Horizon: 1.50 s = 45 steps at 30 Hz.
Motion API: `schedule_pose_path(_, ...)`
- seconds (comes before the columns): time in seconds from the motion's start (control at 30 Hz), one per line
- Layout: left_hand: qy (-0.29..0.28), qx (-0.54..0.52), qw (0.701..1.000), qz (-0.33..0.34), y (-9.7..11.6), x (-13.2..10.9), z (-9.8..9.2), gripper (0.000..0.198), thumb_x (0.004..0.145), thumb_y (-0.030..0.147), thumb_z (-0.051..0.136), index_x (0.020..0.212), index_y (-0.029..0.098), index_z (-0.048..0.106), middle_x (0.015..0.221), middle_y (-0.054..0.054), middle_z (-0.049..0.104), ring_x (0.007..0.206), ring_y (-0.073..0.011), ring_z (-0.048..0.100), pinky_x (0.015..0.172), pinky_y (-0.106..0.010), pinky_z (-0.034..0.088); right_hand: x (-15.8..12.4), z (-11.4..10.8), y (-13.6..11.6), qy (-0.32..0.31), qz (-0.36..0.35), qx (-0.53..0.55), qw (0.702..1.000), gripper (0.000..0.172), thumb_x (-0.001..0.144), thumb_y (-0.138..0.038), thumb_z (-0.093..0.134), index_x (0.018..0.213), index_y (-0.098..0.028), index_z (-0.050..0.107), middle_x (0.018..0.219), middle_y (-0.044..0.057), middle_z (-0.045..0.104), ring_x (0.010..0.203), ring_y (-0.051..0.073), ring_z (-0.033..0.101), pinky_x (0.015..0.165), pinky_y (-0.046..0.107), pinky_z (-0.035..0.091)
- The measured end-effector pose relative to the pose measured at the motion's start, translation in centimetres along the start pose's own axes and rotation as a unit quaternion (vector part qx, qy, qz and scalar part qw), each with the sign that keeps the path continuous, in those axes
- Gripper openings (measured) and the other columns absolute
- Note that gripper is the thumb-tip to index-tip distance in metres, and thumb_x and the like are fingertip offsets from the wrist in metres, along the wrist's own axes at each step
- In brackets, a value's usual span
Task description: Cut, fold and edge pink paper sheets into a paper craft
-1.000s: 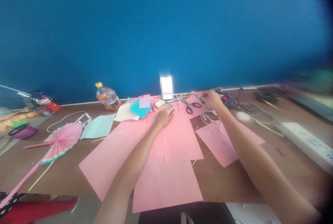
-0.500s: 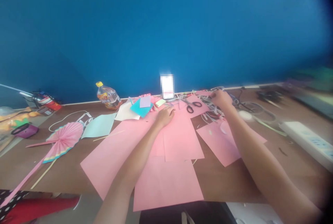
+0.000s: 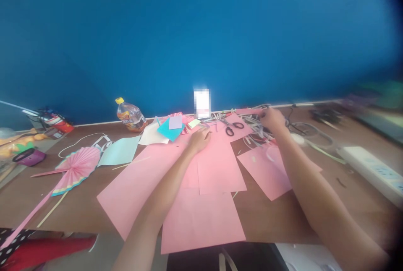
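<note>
My left hand (image 3: 200, 139) rests on overlapping pink paper sheets (image 3: 220, 166), its fingers loosely bent and apart, with nothing visible in them. Farther right, my right hand (image 3: 273, 120) reaches to the back of the table, its fingers closed at a heap of thin paper strips (image 3: 255, 130). A pink piece of paper (image 3: 247, 111) runs up to those fingertips; whether they grip it or a strip I cannot make out. Scissors with black handles (image 3: 232, 129) lie between the hands. Under my right forearm is another pink sheet (image 3: 267, 172).
Left of the sheets lie a pale blue sheet (image 3: 119, 152) and a pleated pink paper fan (image 3: 78, 168). A yellow-capped bottle (image 3: 130, 115) leans by the blue wall (image 3: 201, 32). A bright blurred screen (image 3: 202, 103) stands at the back. A white power strip (image 3: 371, 170) lies right.
My right hand has shifted slightly right, and more of the pink paper by its fingertips shows. My left hand stays in place on the sheets.
</note>
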<state>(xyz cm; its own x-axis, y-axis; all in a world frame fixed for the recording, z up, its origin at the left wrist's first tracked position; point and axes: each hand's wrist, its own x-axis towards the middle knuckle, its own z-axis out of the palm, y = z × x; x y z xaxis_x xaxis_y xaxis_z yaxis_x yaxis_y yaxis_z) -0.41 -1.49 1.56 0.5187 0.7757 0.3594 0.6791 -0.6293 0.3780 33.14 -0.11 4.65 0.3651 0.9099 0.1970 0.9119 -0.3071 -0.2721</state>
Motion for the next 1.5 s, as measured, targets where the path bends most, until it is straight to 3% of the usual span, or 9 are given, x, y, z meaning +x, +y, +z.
schedule_pose_path(0.13, 0.002, -0.001, 1.000, -0.002, -0.1, 0.0, 0.1, 0.024, 0.090, 0.021, 0.039, 0.098, 0.019, 0.061, 0.104, -0.006, 0.065, 0.099, -0.0192, 0.059, 0.086, -0.031, 0.047, -0.2, -0.7, 0.0, -0.009, 0.017, -0.011, 1.000, 0.044, 0.069, -0.019, 0.055, 0.112, -0.021, 0.066, 0.101, 0.015, 0.067, 0.092, 0.029, 0.062, 0.073, 0.036, 0.046)
schedule_pose_path(0.47, 0.000, -0.004, 1.000, -0.003, -0.1, 0.0, 0.1, 0.024, 0.090, 0.022, 0.038, 0.098, 0.020, 0.061, 0.104, -0.006, 0.065, 0.100, -0.0193, 0.058, 0.086, -0.032, 0.047, 0.8, -1.0, 1.6, -0.042, -0.045, 0.014, 0.998, 0.045, 0.064, -0.011, 0.053, 0.105, -0.022, 0.067, 0.100, 0.010, 0.069, 0.090, 0.025, 0.063, 0.073, 0.030, 0.045)
schedule_pose_path(0.67, -0.007, -0.001, 1.000, -0.011, 0.0, 0.0, 0.1, 0.024, 0.089, 0.021, 0.039, 0.099, 0.019, 0.061, 0.104, -0.007, 0.065, 0.101, -0.0192, 0.057, 0.088, -0.033, 0.046, 0.9, -0.5, 0.6, -0.048, -0.061, 0.013, 0.997, 0.030, 0.066, -0.013, 0.054, 0.089, -0.021, 0.071, 0.096, 0.010, 0.069, 0.089, 0.027, 0.063, 0.073, 0.033, 0.045)
schedule_pose_path(0.77, -0.006, -0.001, 1.000, -0.010, -0.1, 0.0, 0.1, 0.024, 0.089, 0.021, 0.039, 0.099, 0.020, 0.061, 0.107, -0.007, 0.064, 0.102, -0.0193, 0.058, 0.088, -0.033, 0.047, 0.5, -0.5, -0.5, -0.061, -0.119, 0.051, 0.990, 0.026, 0.066, -0.011, 0.054, 0.084, -0.019, 0.071, 0.092, 0.008, 0.070, 0.088, 0.024, 0.063, 0.076, 0.030, 0.044)
schedule_pose_path(0.87, -0.009, -0.004, 1.000, -0.009, -0.2, 0.0, 0.0, 0.024, 0.090, 0.022, 0.039, 0.100, 0.020, 0.061, 0.108, -0.007, 0.064, 0.102, -0.0193, 0.058, 0.089, -0.033, 0.046, 0.0, -0.6, -1.5, -0.119, -0.191, 0.068, 0.972, 0.023, 0.064, -0.012, 0.055, 0.079, -0.019, 0.071, 0.083, 0.004, 0.071, 0.082, 0.019, 0.062, 0.073, 0.025, 0.043)
schedule_pose_path(1.03, -0.009, -0.004, 1.000, -0.013, -0.1, -0.1, 0.1, 0.025, 0.089, 0.021, 0.039, 0.100, 0.019, 0.061, 0.108, -0.007, 0.064, 0.102, -0.0196, 0.058, 0.090, -0.033, 0.046, -0.8, -0.7, -2.3, -0.195, -0.249, 0.073, 0.946, 0.014, 0.072, -0.022, 0.053, 0.067, -0.017, 0.066, 0.064, 0.000, 0.064, 0.062, 0.014, 0.055, 0.057, 0.023, 0.037)
schedule_pose_path(1.23, -0.012, -0.007, 1.000, -0.014, 0.0, -0.1, 0.0, 0.025, 0.089, 0.021, 0.039, 0.099, 0.020, 0.061, 0.108, -0.007, 0.064, 0.102, -0.0196, 0.058, 0.090, -0.033, 0.047, -1.5, -1.5, -3.3, -0.154, -0.242, 0.132, 0.949, 0.044, 0.085, -0.051, 0.045, 0.058, -0.018, 0.055, 0.054, 0.000, 0.054, 0.053, 0.013, 0.047, 0.052, 0.024, 0.034)
schedule_pose_path(1.4, -0.012, -0.008, 1.000, -0.010, 0.1, 0.0, -0.1, 0.024, 0.089, 0.021, 0.039, 0.098, 0.021, 0.061, 0.107, -0.006, 0.064, 0.103, -0.0197, 0.057, 0.090, -0.034, 0.047, -1.2, -1.0, -4.3, -0.175, -0.281, 0.156, 0.931, 0.022, 0.084, -0.033, 0.049, 0.082, -0.021, 0.067, 0.085, 0.002, 0.069, 0.079, 0.018, 0.060, 0.072, 0.026, 0.046)
schedule_pose_path(1.5, -0.016, -0.007, 1.000, -0.012, 0.0, 0.0, 0.0, 0.024, 0.089, 0.021, 0.039, 0.099, 0.021, 0.061, 0.107, -0.006, 0.064, 0.103, -0.0196, 0.057, 0.091, -0.034, 0.046, -1.5, -0.9, -4.6, -0.219, -0.315, 0.184, 0.905, 0.032, 0.077, -0.014, 0.048, 0.099, -0.025, 0.068, 0.105, 0.000, 0.069, 0.095, 0.018, 0.061, 0.086, 0.029, 0.046)
